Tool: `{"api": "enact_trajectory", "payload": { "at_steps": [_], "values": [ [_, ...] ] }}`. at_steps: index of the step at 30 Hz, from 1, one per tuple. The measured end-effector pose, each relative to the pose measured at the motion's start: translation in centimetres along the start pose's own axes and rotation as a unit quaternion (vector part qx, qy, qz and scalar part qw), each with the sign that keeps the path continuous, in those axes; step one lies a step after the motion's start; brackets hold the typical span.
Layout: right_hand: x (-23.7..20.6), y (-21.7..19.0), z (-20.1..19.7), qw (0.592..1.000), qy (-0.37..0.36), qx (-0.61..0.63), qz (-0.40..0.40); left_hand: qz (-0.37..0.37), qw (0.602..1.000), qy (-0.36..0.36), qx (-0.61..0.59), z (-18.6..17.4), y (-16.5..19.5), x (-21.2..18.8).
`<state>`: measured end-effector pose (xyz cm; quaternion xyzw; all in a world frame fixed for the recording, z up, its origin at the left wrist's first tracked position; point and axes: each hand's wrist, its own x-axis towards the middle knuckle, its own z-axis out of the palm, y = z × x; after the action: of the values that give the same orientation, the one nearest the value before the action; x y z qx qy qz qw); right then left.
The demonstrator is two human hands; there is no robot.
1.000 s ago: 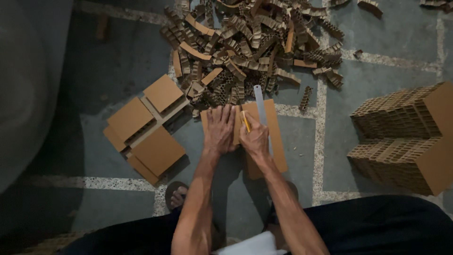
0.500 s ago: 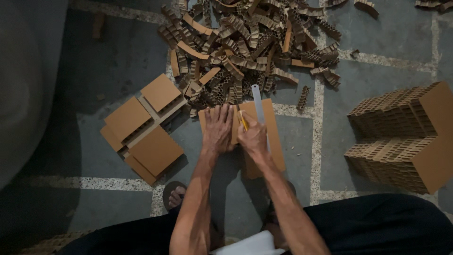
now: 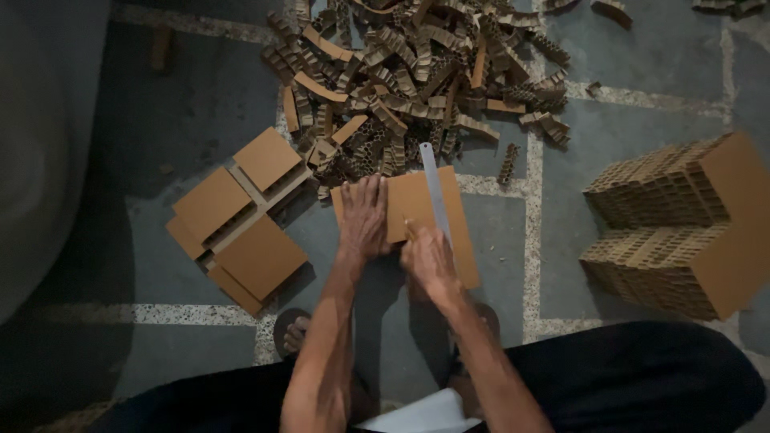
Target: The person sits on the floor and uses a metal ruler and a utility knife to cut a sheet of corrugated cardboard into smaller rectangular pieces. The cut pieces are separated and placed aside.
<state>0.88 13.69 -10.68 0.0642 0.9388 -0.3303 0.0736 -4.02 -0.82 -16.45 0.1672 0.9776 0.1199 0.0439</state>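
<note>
left hand (image 3: 365,218): fingers spread flat, pressed on one cardboard sheet (image 3: 411,210) on the floor
right hand (image 3: 429,255): curled shut, gripped thing can't be made out
ruler (image 3: 436,192): one, laid across sheet
cut squares (image 3: 239,220): four seen
honeycomb blocks (image 3: 682,224): two
strip pile (image 3: 417,76): uncounted

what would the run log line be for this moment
left hand: flat on cardboard sheet | right hand: on sheet beside metal ruler | behind: heap of cardboard strips | floor: tiled

Right hand (image 3: 429,258) hides its tool; cardboard stack (image 3: 682,228) cut off at right edge.
</note>
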Motion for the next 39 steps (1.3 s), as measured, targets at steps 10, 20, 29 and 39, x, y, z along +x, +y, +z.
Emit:
{"api": "enact_trajectory", "payload": {
  "at_steps": [10, 20, 29, 39],
  "values": [
    [-9.8, 4.0, -1.9, 0.999, 0.002, -0.042, -0.023, 0.009, 0.987, 0.109, 0.117, -0.1, 1.2, -0.4],
    [-11.5, 10.1, -3.2, 0.969, 0.145, -0.158, 0.126, -0.003, 0.996, -0.072, -0.051, -3.7, 2.2, 0.1],
    [-12.8, 14.2, -3.9, 0.962, 0.121, 0.052, 0.237, -0.003, 0.996, -0.073, -0.052, -4.6, 3.5, -1.1],
    [-13.3, 12.1, -4.1, 0.838, 0.107, 0.460, 0.274, -0.399, 0.888, -0.037, -0.225, -6.3, 12.0, -10.3]
  ]
}}
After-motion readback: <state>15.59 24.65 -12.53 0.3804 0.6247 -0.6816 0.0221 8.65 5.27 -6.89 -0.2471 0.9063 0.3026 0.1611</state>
